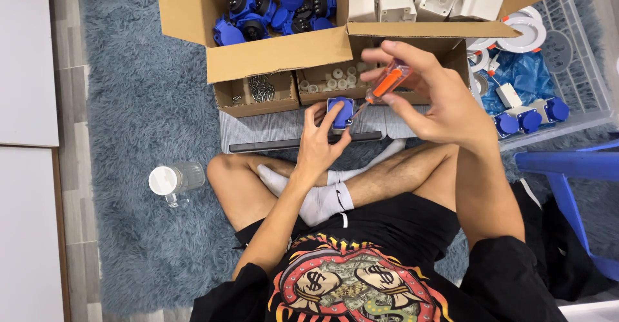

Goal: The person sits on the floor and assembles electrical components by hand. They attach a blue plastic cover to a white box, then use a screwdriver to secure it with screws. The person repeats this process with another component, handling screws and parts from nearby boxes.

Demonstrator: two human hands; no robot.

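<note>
Left hand pinches a small blue plastic socket; right hand, just above, grips an orange-handled clear plastic screwdriver, tip on it.

A shaggy grey-blue rug covers the wood-look floor. Directly on the rug lie a clear bottle with a white cap, on its side, open cardboard boxes, a grey ribbed board, a clear plastic crate and a blue plastic chair. The seated person's crossed legs rest on it too.
</note>
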